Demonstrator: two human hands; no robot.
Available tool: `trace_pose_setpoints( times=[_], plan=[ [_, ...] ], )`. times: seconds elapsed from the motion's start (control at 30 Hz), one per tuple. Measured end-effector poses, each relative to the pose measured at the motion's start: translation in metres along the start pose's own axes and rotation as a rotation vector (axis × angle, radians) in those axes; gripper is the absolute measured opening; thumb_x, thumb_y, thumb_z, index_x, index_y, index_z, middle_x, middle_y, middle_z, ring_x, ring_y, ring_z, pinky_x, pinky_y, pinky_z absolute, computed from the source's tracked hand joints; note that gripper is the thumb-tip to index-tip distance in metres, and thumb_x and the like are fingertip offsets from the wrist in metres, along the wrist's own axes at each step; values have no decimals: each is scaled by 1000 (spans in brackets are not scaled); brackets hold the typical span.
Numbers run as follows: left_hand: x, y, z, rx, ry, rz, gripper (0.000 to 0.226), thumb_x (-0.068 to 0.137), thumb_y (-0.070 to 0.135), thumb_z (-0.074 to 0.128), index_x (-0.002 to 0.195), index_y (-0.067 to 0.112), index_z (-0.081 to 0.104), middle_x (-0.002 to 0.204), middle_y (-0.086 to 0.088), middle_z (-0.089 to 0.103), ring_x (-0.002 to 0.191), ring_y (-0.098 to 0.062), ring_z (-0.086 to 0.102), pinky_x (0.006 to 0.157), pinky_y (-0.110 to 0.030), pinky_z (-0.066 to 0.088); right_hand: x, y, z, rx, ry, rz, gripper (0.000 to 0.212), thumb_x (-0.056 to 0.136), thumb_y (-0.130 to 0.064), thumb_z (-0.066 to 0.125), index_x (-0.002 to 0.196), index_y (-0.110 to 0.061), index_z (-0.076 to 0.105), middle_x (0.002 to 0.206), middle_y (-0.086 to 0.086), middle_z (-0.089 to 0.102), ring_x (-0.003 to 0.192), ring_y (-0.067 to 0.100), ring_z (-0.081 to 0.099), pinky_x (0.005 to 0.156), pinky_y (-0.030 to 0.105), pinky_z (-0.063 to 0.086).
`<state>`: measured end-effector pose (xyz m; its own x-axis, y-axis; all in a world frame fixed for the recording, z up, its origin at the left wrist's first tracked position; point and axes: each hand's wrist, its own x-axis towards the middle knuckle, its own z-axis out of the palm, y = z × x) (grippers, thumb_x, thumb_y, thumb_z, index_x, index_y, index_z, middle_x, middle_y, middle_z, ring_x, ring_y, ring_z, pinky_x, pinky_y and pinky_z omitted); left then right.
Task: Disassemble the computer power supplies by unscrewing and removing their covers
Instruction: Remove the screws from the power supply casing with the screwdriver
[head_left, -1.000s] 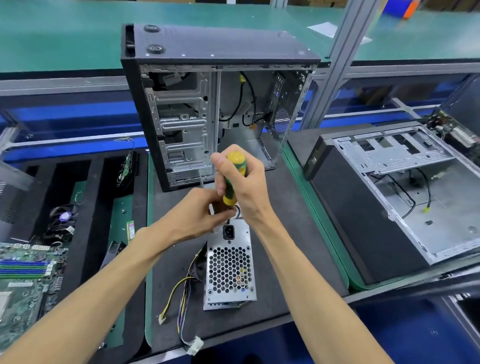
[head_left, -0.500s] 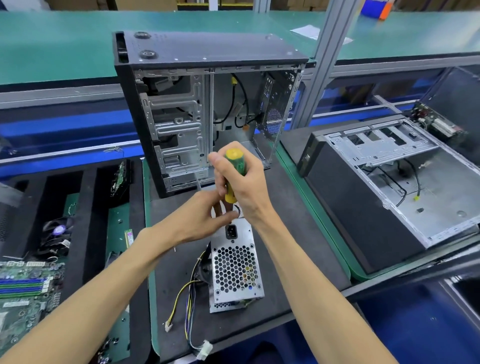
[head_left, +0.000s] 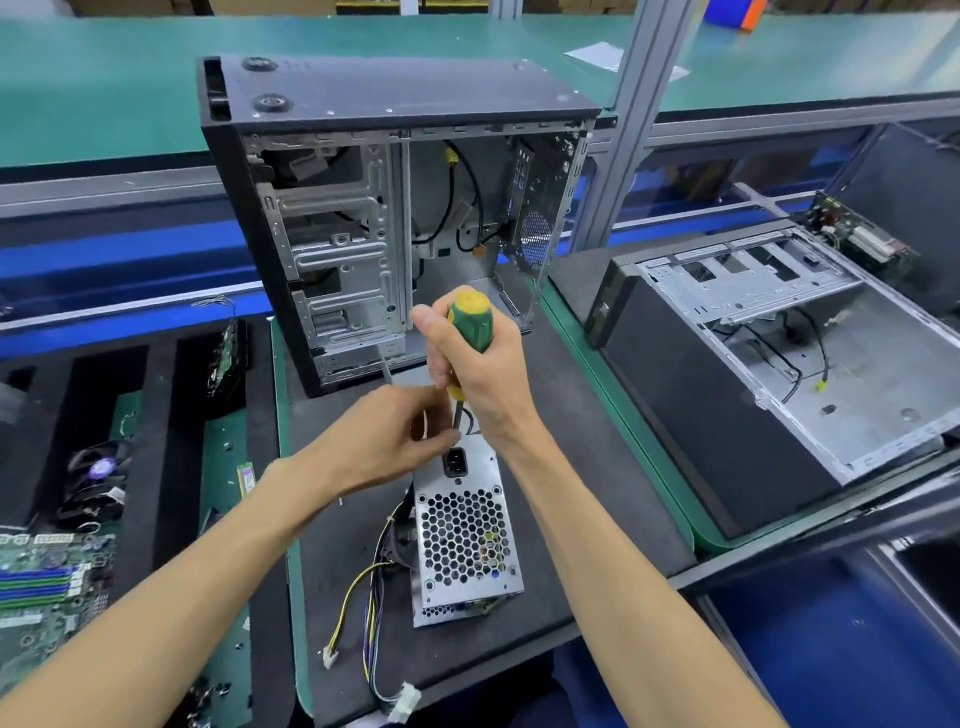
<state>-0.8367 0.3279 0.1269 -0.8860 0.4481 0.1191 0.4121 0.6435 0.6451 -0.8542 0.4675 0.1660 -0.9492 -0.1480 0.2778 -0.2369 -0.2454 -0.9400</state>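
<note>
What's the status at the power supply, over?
Right hand grips screwdriver. Left hand steadies its shaft. Power supply cover on. Nothing obstructing.

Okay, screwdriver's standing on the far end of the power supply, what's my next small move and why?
Probably keep turning the screwdriver to back the screw out. The right hand grips its handle upright over the power supply, the left hand steadies the shaft near the tip, and the cover looks still in place.
</note>
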Motion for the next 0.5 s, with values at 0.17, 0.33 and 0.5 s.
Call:
trace_pose_setpoints(
  times=[0.17,0.33,0.5],
  plan=[
    [-4,0,2,-131,49,-12,26,93,19,70,84,43,65,72,16,67,62,-9,60,61,-27,49,0,1,2,1,-63,27,32,86,-31,73,73,-12,50,49,2,42,44,22,38,51,30,38],
    [1,0,3,-24,97,-73,34,81,52,70,82,19,64,68,6,64,62,-17,60,61,-39,52,1,-2,6,-12,-69,-13,23,90,-22,73,78,-21,53,57,-8,47,46,13,43,49,24,39],
    [3,0,-1,-50,19,-10,9,88,38,69,89,30,66,82,12,70,75,-10,66,68,-29,54,1,-1,6,-24,-74,11,28,90,-26,71,75,-12,52,51,-3,43,44,16,38,49,24,38]
  ],
)
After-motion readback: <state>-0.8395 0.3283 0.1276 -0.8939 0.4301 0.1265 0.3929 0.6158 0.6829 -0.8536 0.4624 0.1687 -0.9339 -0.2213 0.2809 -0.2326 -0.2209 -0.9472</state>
